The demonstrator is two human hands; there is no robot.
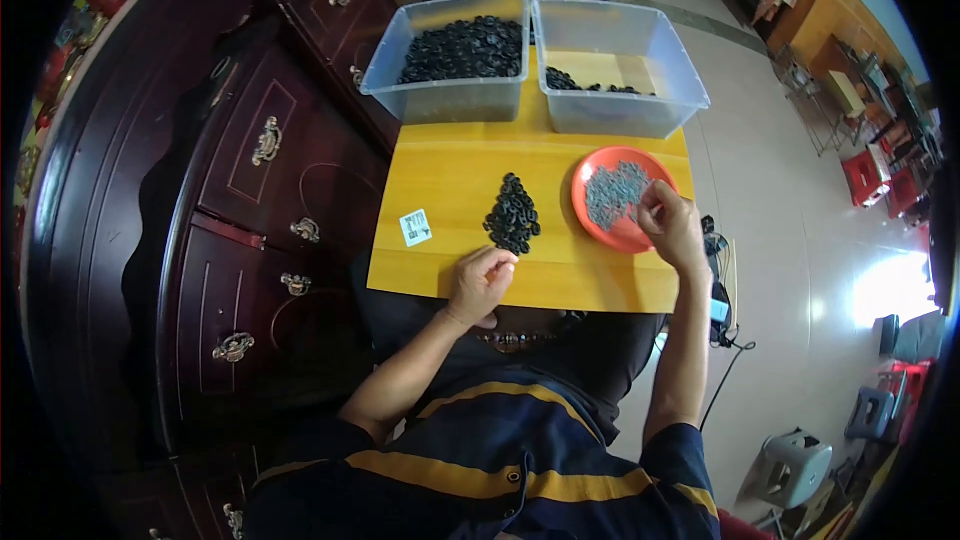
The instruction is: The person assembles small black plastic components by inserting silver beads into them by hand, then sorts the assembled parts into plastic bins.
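L hand (482,280): fingers curling by black ring pile (512,214), desk's near edge; grip unclear.
R hand (672,225): pinching grey bits in orange plate (600,222).
Progress: right bin (620,65) looking nearly empty, pile remaining.

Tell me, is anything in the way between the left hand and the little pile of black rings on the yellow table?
Nothing visible is. The left hand rests on the yellow table just below the pile of black rings, fingertips almost at its lower edge, with only bare tabletop between.
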